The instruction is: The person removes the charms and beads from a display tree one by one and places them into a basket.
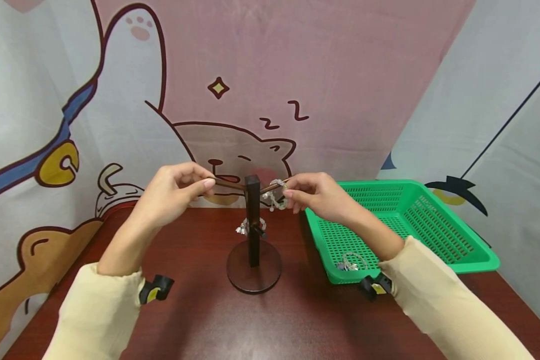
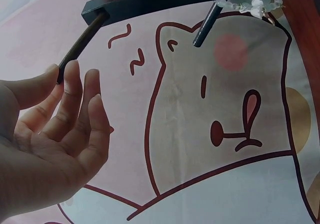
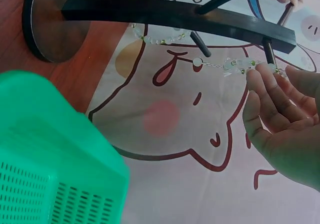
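Observation:
A dark wooden stand (image 1: 253,215) with a round base and short side pegs stands upright on the table. My left hand (image 1: 175,195) pinches the end of its upper left peg (image 2: 80,47) between thumb and fingertips. At the upper right peg, my right hand (image 1: 317,197) holds a clear beaded bracelet (image 3: 240,65) between thumb and fingers. The bracelet appears looped around that peg, with a small charm dangling; the fingers partly hide it. A second beaded bracelet (image 1: 242,229), with pale charms, hangs lower on the stand, partly behind the post.
To the right sits a green plastic basket (image 1: 432,270) with slotted walls. Inside, near its front left corner, lies another beaded bracelet (image 1: 354,256). A cartoon-printed cloth (image 1: 342,75) hangs behind the reddish-brown table (image 1: 198,320).

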`<control>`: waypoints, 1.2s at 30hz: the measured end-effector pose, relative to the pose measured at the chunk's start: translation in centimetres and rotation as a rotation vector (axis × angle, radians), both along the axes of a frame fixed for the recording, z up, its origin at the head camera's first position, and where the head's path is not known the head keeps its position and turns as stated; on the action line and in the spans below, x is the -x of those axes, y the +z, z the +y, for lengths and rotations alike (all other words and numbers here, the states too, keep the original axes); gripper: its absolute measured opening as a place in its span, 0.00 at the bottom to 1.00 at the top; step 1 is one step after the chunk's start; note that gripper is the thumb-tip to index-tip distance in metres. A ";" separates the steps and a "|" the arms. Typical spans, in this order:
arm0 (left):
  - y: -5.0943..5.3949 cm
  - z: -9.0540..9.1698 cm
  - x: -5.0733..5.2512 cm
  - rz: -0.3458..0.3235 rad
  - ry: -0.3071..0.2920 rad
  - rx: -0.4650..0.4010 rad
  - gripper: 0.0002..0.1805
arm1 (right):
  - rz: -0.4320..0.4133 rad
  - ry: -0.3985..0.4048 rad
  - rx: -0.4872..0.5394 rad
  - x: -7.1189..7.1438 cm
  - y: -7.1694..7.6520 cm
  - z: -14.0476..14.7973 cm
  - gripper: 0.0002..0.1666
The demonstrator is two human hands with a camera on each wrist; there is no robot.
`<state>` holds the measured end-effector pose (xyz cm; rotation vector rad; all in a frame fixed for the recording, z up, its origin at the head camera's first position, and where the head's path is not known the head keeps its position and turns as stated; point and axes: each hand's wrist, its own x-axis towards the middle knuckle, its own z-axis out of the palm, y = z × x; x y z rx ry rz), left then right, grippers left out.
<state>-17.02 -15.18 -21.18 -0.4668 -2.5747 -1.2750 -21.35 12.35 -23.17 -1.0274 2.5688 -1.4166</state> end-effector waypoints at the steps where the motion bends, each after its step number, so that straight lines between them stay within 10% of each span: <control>1: 0.0 0.0 0.0 -0.001 0.000 0.000 0.07 | 0.005 -0.006 -0.004 0.0 0.0 0.1 0.05; 36: 0.1 0.0 0.0 -0.007 0.001 0.013 0.08 | 0.004 -0.146 -0.108 -0.2 0.7 5.7 0.08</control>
